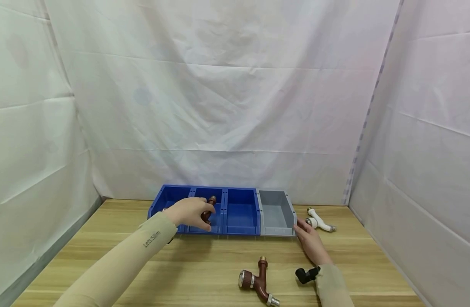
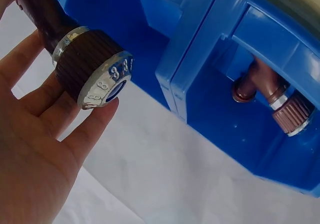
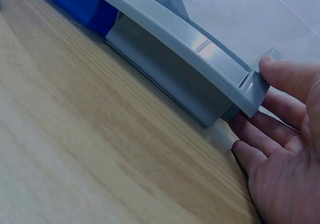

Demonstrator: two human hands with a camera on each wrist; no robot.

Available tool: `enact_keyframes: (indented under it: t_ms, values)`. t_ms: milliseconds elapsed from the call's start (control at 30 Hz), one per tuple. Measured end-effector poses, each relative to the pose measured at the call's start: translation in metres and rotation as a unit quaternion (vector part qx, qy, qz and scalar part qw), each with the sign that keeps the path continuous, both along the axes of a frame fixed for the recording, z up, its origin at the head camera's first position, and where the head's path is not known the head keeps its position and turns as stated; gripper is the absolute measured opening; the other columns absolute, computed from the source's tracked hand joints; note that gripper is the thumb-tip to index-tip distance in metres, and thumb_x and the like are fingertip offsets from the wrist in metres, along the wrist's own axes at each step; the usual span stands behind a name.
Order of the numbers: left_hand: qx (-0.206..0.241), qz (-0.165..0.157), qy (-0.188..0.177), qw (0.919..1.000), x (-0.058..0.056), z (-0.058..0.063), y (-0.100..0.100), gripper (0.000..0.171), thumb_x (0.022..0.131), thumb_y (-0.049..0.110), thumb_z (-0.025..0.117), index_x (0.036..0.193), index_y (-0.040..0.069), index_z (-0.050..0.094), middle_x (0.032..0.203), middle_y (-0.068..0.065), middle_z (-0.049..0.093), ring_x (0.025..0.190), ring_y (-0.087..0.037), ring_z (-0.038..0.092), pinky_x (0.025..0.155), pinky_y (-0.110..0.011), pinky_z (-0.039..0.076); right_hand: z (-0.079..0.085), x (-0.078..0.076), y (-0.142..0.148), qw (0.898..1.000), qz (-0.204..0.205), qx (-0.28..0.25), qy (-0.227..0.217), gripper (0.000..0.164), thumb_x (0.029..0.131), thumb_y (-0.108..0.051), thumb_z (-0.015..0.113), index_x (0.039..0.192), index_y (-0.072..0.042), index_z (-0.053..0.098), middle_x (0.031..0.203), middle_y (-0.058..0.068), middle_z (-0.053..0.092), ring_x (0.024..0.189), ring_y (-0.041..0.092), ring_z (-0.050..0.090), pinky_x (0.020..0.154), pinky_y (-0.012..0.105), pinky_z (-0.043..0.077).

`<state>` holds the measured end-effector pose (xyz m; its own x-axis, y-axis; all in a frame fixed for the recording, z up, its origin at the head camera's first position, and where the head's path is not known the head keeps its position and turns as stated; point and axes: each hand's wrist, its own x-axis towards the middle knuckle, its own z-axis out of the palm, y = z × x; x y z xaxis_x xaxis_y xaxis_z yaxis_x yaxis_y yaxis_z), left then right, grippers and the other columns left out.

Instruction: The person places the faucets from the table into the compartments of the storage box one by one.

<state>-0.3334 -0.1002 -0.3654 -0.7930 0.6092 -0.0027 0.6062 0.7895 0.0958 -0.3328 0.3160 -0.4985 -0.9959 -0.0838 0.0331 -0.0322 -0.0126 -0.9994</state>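
My left hand [image 1: 190, 212] is over the second blue bin [image 1: 216, 229] from the left, holding a dark brown faucet [image 1: 209, 211]. In the left wrist view, this faucet's ribbed knob [image 2: 90, 61] with a silver, numbered cap sits by the fingertips. Another brown faucet [image 2: 267, 83] lies inside the neighbouring blue bin, which my left hand partly covers in the head view. At the right end of the row, my right hand [image 1: 311, 243] grips the side wall of the grey bin [image 1: 277, 231], thumb at its front corner and fingers behind.
A third brown faucet [image 1: 262, 279] lies on the wooden table [image 1: 208, 268] in front of the bins. A white faucet [image 1: 321, 222] rests right of the grey bin. Beside my right wrist is a small black fitting [image 1: 306, 276]. White cloth [image 1: 227, 106] hangs behind the table.
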Motion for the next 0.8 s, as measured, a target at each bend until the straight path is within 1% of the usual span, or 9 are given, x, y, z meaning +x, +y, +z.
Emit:
enact_keyframes:
  t_ms: [133,300,400,533,667,800]
  values:
    - [0.000,0.001,0.001,1.0000,-0.003,-0.002,0.000,0.044,0.077,0.048,0.079,0.114,0.027,0.068,0.088,0.007,0.055,0.074,-0.010,0.047,0.067,-0.033,0.043,0.000,-0.001,-0.002,1.000,0.000,-0.008,-0.005,0.058,0.103,-0.013,0.047,0.151,0.005,0.020,0.157,0.020,0.017,0.141,0.025,0.020,0.094,0.010,0.034]
    - [-0.002,0.008,-0.005,1.0000,-0.005,-0.002,0.002,0.045,0.077,0.049,0.079,0.115,0.028,0.068,0.088,0.007,0.055,0.074,-0.011,0.047,0.067,-0.033,0.043,0.001,-0.001,-0.002,1.000,0.006,-0.011,0.002,0.059,0.103,-0.013,0.048,0.151,0.007,0.019,0.156,0.022,0.017,0.142,0.028,0.018,0.094,0.011,0.035]
    - [-0.002,0.011,-0.009,0.9999,-0.007,-0.002,0.002,0.046,0.077,0.048,0.079,0.116,0.026,0.069,0.087,0.007,0.054,0.074,-0.011,0.047,0.067,-0.033,0.043,0.001,-0.001,-0.002,1.000,0.011,-0.007,0.008,0.059,0.103,-0.013,0.047,0.151,0.007,0.018,0.156,0.023,0.016,0.142,0.029,0.017,0.094,0.011,0.035]
    - [0.003,0.012,-0.012,0.9999,-0.012,-0.002,0.002,0.047,0.078,0.045,0.079,0.118,0.022,0.069,0.086,0.007,0.053,0.075,-0.012,0.047,0.068,-0.035,0.043,0.000,-0.002,-0.002,1.000,0.005,-0.011,0.004,0.059,0.103,-0.014,0.048,0.151,0.006,0.020,0.156,0.021,0.018,0.142,0.028,0.019,0.093,0.010,0.035]
    - [0.001,0.016,-0.013,0.9998,-0.017,-0.005,0.003,0.048,0.079,0.044,0.079,0.119,0.021,0.068,0.086,0.007,0.053,0.075,-0.013,0.047,0.068,-0.035,0.042,0.000,-0.002,-0.001,1.000,0.001,-0.019,-0.002,0.060,0.102,-0.015,0.050,0.151,0.005,0.021,0.156,0.020,0.018,0.141,0.025,0.021,0.092,0.009,0.035]
    - [0.003,0.016,-0.017,0.9997,-0.019,-0.006,0.003,0.047,0.079,0.043,0.079,0.119,0.021,0.068,0.085,0.006,0.053,0.075,-0.013,0.048,0.068,-0.035,0.042,0.001,0.000,-0.002,1.000,0.006,-0.021,-0.002,0.062,0.102,-0.015,0.050,0.151,0.006,0.019,0.157,0.021,0.016,0.142,0.027,0.018,0.093,0.010,0.035]
